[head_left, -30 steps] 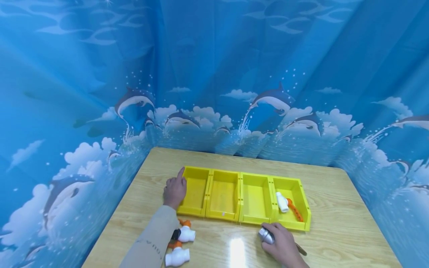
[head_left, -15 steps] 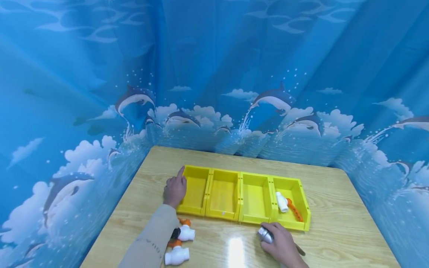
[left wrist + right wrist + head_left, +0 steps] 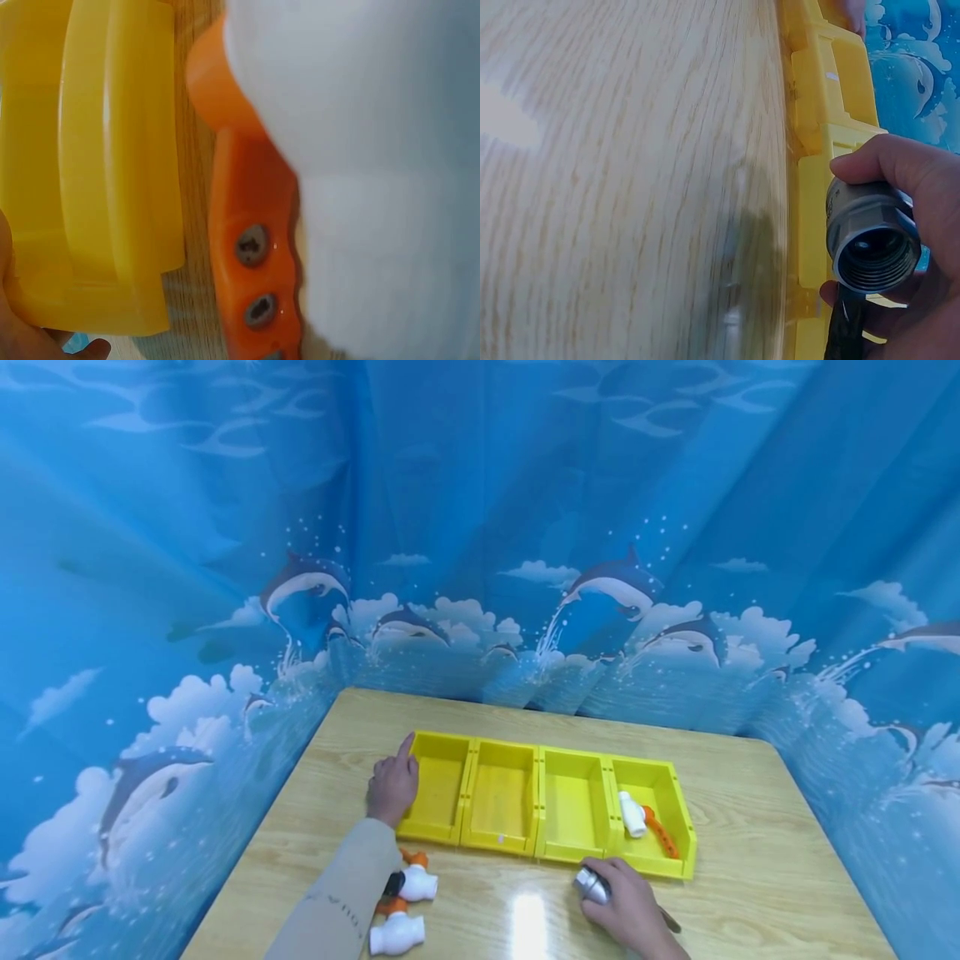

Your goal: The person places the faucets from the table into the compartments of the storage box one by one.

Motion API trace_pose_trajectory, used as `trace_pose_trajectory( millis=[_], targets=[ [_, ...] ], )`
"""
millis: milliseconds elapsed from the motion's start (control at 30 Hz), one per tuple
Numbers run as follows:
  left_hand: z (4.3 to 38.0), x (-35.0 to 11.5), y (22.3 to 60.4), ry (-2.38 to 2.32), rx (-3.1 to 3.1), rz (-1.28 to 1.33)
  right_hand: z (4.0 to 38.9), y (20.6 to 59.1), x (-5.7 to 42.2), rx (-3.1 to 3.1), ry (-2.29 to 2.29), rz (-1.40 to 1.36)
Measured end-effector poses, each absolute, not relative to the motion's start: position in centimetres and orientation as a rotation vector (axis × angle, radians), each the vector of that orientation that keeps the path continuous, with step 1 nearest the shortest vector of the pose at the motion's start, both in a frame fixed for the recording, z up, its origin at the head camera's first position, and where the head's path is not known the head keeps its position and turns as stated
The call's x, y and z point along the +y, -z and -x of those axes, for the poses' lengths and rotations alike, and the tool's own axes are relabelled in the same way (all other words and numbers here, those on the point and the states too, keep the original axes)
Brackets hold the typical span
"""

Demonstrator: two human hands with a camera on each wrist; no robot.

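My left hand (image 3: 393,788) grips the left wall of the leftmost yellow bin (image 3: 435,835), its index finger stretched along the rim; most other fingers are hidden. In the left wrist view, part of that hand (image 3: 26,330) laps the bin's corner. My right hand (image 3: 628,902) holds a metal ball valve (image 3: 592,887) just in front of the rightmost bin (image 3: 652,862). The right wrist view shows the valve's threaded opening (image 3: 877,259) and dark handle (image 3: 845,326). Inside the rightmost bin lies a white plastic ball valve (image 3: 632,815) with an orange handle.
Two white plastic valves, an upper one (image 3: 420,883) and a lower one (image 3: 397,935), lie beside my left sleeve (image 3: 337,893). A black piece (image 3: 393,883) touches the upper one. The bins stand joined in a row on the wooden table (image 3: 765,827). A blue dolphin curtain (image 3: 480,527) surrounds it.
My right hand shifts very slightly to the left with the metal ball valve. The left hand stays at the bin, and the bins keep their place.
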State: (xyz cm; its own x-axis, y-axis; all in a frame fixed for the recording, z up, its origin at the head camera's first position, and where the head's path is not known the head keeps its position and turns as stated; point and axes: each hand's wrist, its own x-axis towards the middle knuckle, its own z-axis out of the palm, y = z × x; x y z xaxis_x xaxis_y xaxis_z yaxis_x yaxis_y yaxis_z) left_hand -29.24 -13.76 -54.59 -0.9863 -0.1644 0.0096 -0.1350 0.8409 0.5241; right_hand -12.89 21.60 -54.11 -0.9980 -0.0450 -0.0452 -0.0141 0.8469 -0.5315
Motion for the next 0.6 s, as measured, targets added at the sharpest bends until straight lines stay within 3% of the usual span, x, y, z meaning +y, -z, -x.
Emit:
trace_pose_trajectory(
  millis=[600],
  targets=[
    [29.19,-13.76,54.63,0.845,-2.970,-0.253,12.98,54.21,20.91,2.975,0.905,0.066]
  ],
)
